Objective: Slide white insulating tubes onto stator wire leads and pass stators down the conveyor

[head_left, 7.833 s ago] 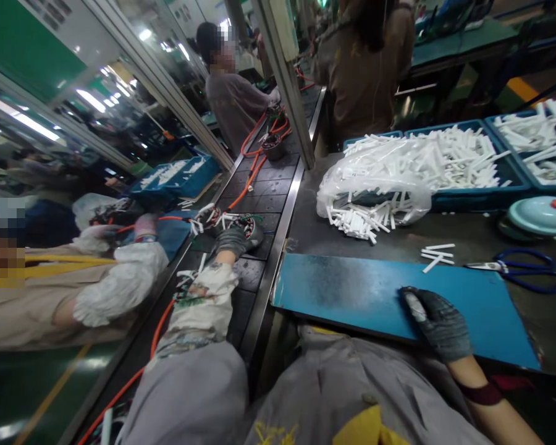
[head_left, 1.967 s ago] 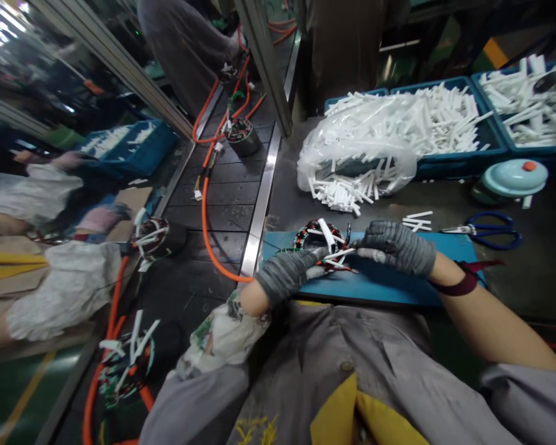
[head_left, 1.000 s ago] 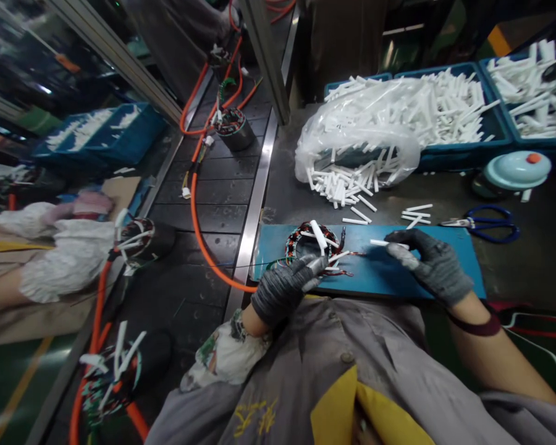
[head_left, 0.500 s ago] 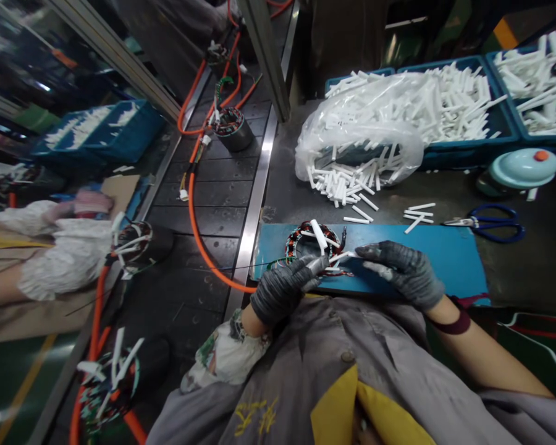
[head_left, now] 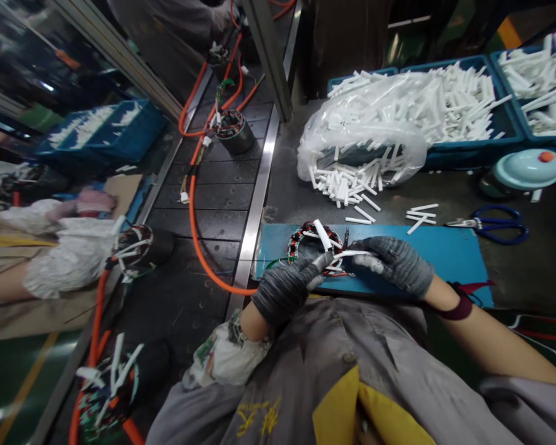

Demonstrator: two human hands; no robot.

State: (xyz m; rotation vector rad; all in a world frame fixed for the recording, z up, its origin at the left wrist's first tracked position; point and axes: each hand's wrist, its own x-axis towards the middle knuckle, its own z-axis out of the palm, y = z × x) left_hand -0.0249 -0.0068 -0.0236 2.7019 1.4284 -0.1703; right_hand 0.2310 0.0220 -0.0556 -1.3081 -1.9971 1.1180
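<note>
A motor stator (head_left: 301,237) with dark, orange-laced windings lies on the blue mat (head_left: 449,262), white sleeves sticking out of it. At its near right side, my right hand (head_left: 396,264), in a grey glove, pinches a thin white sleeve (head_left: 351,253) between thumb and forefinger. My left hand (head_left: 287,284), also gloved, is closed at the stator's near edge, its fingertips by the sleeve's left end. What those left fingertips grip is hidden. A wider white sleeve (head_left: 323,235) stands up from the ring just beyond them.
Loose white sleeves (head_left: 421,216) and blue-handled scissors (head_left: 498,224) lie behind the mat. Farther back are a plastic bag of sleeves (head_left: 366,117), blue bins (head_left: 514,133) and a lidded jar (head_left: 523,170). An orange hose (head_left: 194,216) crosses the conveyor at left, near a co-worker's sleeve (head_left: 69,253).
My right hand has shifted slightly left, and more of the thin sleeve shows between the hands. My left fingers have moved up to its end.
</note>
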